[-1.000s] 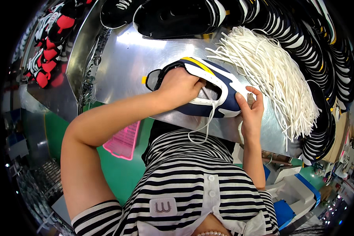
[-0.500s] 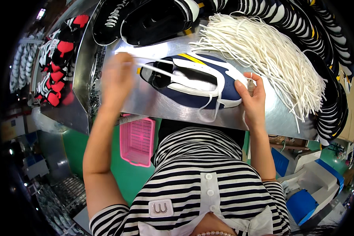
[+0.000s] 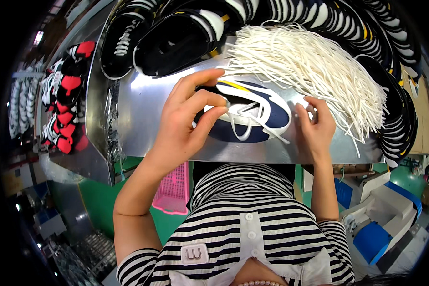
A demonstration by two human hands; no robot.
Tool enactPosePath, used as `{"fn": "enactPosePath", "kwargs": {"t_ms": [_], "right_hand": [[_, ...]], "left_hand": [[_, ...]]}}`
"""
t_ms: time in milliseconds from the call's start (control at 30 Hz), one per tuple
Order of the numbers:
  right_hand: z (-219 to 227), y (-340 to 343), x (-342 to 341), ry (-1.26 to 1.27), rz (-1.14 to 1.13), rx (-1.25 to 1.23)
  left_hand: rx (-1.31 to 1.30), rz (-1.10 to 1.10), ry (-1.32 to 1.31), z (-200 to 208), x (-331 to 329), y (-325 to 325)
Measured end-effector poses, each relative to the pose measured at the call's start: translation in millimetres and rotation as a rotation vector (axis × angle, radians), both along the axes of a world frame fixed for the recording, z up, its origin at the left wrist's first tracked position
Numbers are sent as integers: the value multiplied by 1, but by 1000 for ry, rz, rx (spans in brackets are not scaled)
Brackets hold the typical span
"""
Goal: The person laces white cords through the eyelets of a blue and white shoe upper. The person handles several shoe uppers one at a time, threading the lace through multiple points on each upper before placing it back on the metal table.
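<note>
On the metal table lies a navy and white shoe upper (image 3: pixel 280 109) with a yellow stripe, its toe pointing right. A white shoelace (image 3: pixel 249 129) runs through its front eyelets; one loop and a loose end hang over the near side. Over the heel end, my left hand (image 3: pixel 183 117) is closed, thumb and forefinger pinching the shoelace by the opening. My right hand (image 3: pixel 318 125) is just right of the toe, apart from the shoe. Its fingers are curled, with something small and pale at the fingertips that I cannot make out.
A heap of white laces (image 3: pixel 314 71) lies behind the shoe. Rows of dark shoes (image 3: pixel 171 45) curve round the table's back and right. Red and black shoes (image 3: pixel 71 83) stand at the left. A pink basket (image 3: pixel 172 190) sits below the table edge.
My left hand has moved right from the table's left part to the shoe opening, and the taut lace strands are no longer stretched leftward. My right hand has come away from the toe.
</note>
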State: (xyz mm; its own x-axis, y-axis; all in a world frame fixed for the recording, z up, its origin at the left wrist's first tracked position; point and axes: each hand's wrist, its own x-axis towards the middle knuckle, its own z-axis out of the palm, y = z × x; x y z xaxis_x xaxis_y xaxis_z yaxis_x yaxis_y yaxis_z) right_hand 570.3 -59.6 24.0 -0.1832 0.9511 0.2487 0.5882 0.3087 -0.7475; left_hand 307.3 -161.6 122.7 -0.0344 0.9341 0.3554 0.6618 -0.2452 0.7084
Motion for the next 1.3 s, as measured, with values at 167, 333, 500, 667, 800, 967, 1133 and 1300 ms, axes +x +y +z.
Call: {"fn": "enactPosePath", "kwargs": {"t_ms": [167,333,500,667,800,967,1133,1300], "right_hand": [[25,-17,-25,384,454,-404],[11,-22,-53,636,449,-591],[8,-20,-53,699,269,-888],[-2,-28,-63,517,250,-647],[-3,-30,-60,437,271,-561],[7,-25,-56,316,341,-521],[13,-31,-47,389,368,-402],[21,-21,-36,204,471,-391]], "left_hand": [[104,-90,107,-21,29,23],[64,-54,67,-33,30,28],[-365,25,72,-39,-2,-1],[-1192,197,-830,-63,0,28],[-991,333,-733,-58,28,35],[-771,386,-669,-64,37,22],[-562,319,-703,-68,45,14],[-562,277,-673,-69,42,12]]}}
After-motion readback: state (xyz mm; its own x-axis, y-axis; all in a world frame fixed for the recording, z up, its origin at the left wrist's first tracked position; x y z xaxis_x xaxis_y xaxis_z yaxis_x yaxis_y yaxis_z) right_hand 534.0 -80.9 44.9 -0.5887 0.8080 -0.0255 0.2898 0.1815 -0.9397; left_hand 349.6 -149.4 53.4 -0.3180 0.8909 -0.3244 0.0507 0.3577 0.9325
